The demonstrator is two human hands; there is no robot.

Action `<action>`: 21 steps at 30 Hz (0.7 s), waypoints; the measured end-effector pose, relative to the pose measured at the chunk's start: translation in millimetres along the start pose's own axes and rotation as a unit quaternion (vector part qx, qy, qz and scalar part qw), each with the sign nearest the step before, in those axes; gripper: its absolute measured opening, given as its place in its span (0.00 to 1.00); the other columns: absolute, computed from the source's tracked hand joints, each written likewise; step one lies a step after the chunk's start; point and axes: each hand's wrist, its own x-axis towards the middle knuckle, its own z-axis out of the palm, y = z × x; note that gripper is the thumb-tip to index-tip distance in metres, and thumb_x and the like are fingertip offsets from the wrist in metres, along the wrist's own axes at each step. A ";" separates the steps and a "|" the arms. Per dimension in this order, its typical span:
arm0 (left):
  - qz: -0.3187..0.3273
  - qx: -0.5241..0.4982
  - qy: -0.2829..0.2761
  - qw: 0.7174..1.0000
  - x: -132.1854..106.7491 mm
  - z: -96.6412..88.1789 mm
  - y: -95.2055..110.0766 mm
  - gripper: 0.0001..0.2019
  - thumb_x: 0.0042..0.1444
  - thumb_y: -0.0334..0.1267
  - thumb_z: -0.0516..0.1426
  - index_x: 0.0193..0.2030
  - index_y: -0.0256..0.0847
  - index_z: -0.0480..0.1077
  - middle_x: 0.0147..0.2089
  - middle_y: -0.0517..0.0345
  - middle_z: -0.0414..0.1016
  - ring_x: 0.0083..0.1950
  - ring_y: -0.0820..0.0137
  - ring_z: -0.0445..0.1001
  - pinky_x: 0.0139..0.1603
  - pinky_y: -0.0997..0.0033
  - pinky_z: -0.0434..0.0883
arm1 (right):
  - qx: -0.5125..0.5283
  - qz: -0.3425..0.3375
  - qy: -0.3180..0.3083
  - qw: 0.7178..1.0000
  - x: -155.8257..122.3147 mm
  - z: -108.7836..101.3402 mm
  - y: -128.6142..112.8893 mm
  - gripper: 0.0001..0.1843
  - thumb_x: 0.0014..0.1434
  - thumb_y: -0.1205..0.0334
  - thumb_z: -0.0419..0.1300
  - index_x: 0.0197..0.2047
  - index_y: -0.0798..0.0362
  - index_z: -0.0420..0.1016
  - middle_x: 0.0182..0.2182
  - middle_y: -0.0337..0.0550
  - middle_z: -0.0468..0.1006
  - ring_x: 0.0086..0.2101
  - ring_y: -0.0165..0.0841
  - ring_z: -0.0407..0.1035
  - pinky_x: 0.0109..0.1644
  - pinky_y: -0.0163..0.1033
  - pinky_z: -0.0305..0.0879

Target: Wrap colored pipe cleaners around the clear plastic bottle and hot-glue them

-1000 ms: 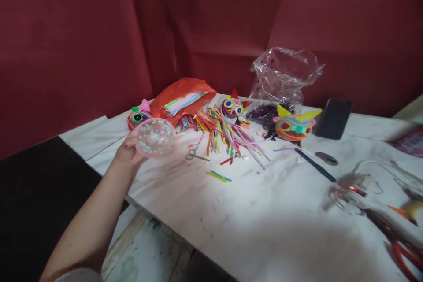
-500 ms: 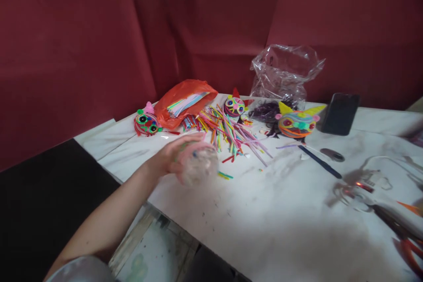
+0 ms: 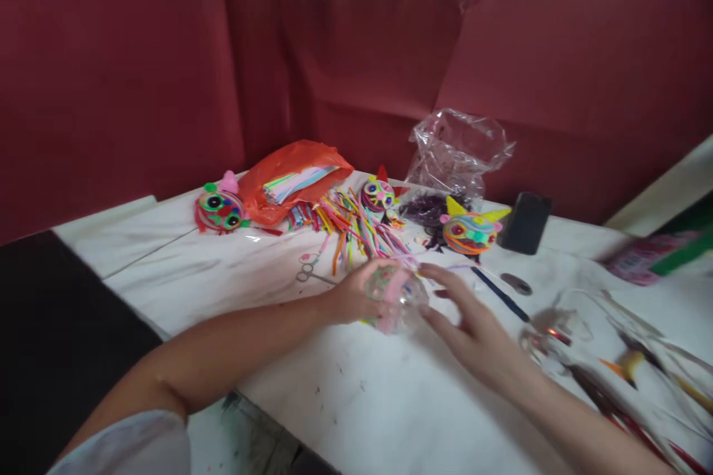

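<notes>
A clear plastic piece, like a cut bottle bottom, with a pink band and bits of green, blue and red (image 3: 396, 300) is held just above the table. My left hand (image 3: 356, 293) wraps round its left side. My right hand (image 3: 465, 323) reaches in from the right, fingers apart, its tips close to the piece; whether they touch it I cannot tell. Behind the hands lies a spread of coloured pipe cleaners (image 3: 356, 226). Small scissors (image 3: 312, 272) lie just beyond my left wrist, partly covered.
Decorated face figures stand at the back: one left (image 3: 221, 209), one in the middle (image 3: 379, 194), one right (image 3: 471, 230). Nearby are a red bag (image 3: 253, 197), a crumpled clear bag (image 3: 451, 152), a phone (image 3: 526, 224), a dark blue stick (image 3: 501, 295) and blurred tools at right.
My right hand has come into view from the right, beside the plastic piece. My left hand has carried the piece to the right. The view has shifted, and the small scissors now show.
</notes>
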 end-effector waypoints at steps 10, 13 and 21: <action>0.001 0.087 0.038 0.995 -2.0 -11.2 5.9 0.36 0.43 0.43 0.66 0.60 0.38 0.61 0.59 0.45 0.66 0.60 0.53 0.67 0.61 0.54 0.65 | 0.151 0.096 0.024 0.983 11.3 43.4 6.4 0.21 0.55 0.52 0.61 0.52 0.45 0.67 0.54 0.47 0.72 0.55 0.42 0.65 0.55 0.50 0.63; 0.026 0.142 0.049 0.988 -2.9 -5.3 6.9 0.36 0.43 0.41 0.66 0.60 0.39 0.61 0.60 0.45 0.65 0.61 0.53 0.66 0.62 0.53 0.63 | 0.169 0.109 0.030 0.979 11.8 40.3 5.1 0.20 0.53 0.52 0.63 0.48 0.46 0.68 0.51 0.46 0.73 0.51 0.42 0.67 0.52 0.48 0.64; 0.033 0.187 0.045 0.981 0.1 -2.4 8.7 0.42 0.38 0.44 0.70 0.61 0.41 0.61 0.63 0.44 0.62 0.65 0.51 0.62 0.66 0.52 0.60 | 0.178 0.147 0.038 0.972 16.2 36.8 6.8 0.22 0.48 0.52 0.66 0.45 0.48 0.68 0.47 0.45 0.75 0.47 0.41 0.69 0.47 0.46 0.66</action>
